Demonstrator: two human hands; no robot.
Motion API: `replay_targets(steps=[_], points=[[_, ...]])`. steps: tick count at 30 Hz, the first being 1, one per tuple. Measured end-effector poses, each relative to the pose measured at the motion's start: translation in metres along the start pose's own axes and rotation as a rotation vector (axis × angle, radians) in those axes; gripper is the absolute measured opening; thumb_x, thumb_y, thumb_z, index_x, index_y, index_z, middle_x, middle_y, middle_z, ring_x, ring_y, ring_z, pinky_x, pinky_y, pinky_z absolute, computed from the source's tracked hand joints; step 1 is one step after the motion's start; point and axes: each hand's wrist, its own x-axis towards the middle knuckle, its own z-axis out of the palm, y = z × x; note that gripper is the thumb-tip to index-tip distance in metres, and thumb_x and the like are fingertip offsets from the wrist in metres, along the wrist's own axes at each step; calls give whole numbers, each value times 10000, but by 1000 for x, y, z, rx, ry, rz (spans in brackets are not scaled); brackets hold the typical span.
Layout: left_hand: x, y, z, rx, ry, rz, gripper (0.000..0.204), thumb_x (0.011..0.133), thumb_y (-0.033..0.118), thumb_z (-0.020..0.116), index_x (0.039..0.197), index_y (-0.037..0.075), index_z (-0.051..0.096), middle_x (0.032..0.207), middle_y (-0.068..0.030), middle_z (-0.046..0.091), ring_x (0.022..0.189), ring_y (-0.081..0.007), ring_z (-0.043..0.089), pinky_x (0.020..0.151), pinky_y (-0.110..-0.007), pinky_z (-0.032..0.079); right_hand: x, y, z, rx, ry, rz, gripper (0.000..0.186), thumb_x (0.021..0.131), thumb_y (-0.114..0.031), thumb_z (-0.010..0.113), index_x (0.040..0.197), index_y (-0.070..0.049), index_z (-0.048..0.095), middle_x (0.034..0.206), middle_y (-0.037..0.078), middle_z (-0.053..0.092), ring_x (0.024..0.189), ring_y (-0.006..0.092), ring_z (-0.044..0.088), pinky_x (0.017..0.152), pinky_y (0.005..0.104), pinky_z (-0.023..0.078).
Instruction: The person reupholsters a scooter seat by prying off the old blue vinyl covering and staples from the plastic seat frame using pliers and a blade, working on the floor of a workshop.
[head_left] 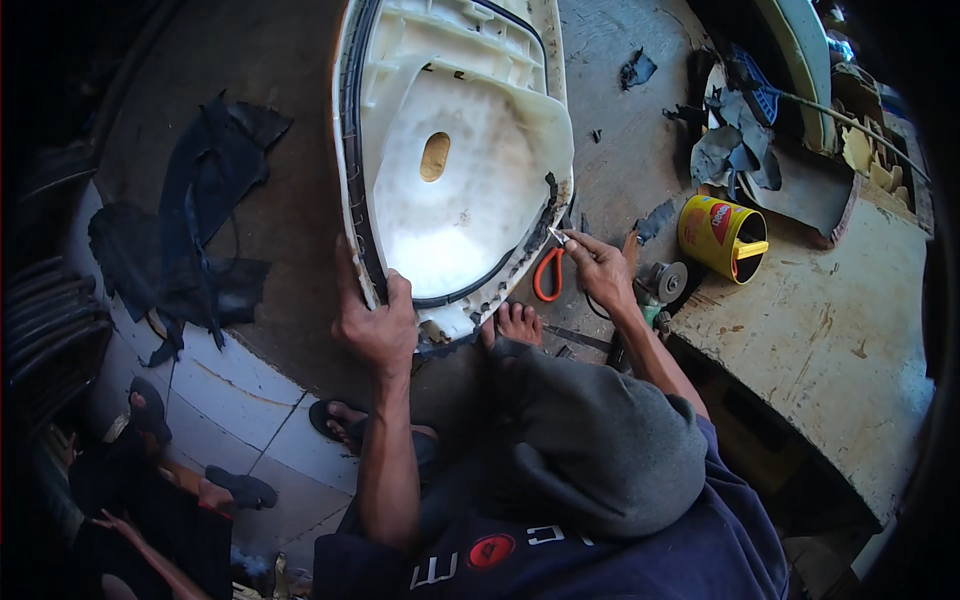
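Head view: on the dark surface [290, 60], near the centre, see the white plastic shell [450, 230], hollow side up. Closed around its lower left corner, thumb over the edge: the left hand [375, 320]. Pinched on a small metal-tipped tool [557, 236], tip at the lower right rim by ragged black material [550, 195]: the right hand [603, 275]. Just beside the tip, note the red loop handle [540, 270]; cannot tell if joined to that tool.

For good work here, probably best to slide the tip shallowly under the black material and lift in short strokes, 1 small section at a time, without gouging the plastic. Brace the shell firmly with the left hand. Aim the point away from the bare foot [517, 322] just below. Mind the angle grinder [665, 282], near the right forearm, and the yellow can [702, 232] beyond.
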Motion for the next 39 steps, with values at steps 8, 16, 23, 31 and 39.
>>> replay_targets(steps=[8,16,23,31,39], points=[[0,9,-8,20,-23,-69,637,804,2,649,1431,36,540,1149,-225,722,997,-335,739,818,-402,595,-9,-42,-26,-723,-113,75,315,993,-386,561,1270,-322,697,803,204,703,731,380,709,650,476,543],[6,-13,2,-166,-73,-217,618,782,-15,676,1388,-34,561,1173,-186,726,989,-214,729,853,-344,572,-12,44,1,-109,154,-63,281,984,-368,592,1209,-278,734,809,188,720,726,381,717,652,495,554],[5,-16,2,-203,-12,-121,621,780,-27,670,1388,-58,549,1187,-202,716,1002,-230,722,876,-345,563,-6,-3,-4,-369,-19,31,302,980,-401,585,1199,-255,733,805,206,718,769,388,720,727,470,564],[13,-23,-6,-195,-16,-166,439,781,62,707,1192,-73,636,989,-138,744,866,-203,705,808,-351,552,-12,-39,-33,-513,-118,93,327,990,-377,552,1242,-255,719,882,188,737,814,375,729,726,480,559],[-4,-3,-2,-245,-61,-120,625,810,-67,613,1427,-31,523,1242,-172,697,1052,-207,696,911,-336,551,-13,-36,-5,-455,-39,193,302,980,-352,559,1200,-237,731,903,233,718,838,438,707,738,510,554]])
